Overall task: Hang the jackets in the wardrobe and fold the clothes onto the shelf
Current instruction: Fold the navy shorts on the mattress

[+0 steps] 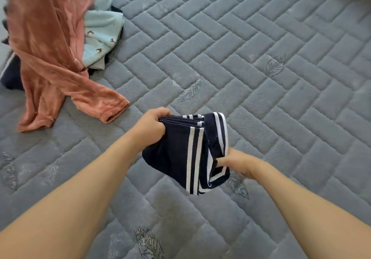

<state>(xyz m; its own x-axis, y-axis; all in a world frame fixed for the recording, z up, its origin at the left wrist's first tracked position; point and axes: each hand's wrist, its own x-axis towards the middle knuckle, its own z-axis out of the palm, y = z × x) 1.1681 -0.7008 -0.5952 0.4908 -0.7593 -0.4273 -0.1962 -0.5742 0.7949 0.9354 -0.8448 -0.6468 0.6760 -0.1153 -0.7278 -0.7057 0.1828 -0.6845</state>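
While folded small above the grey quilted mattress (pixel 261 62): navy white-striped knit garment (pixel 180 154), pinched at its stacked edge by left hand (pixel 152 124), gripped below by right hand (pixel 236 161). Best kept square, edges aligned. Toward the mattress's far-left corner, salmon fleece garment (pixel 46 47).

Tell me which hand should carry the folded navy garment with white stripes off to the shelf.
Left, probably. The left hand grips the folded navy white-striped garment by its stacked top edge, bearing it; the right hand only touches a lower corner.
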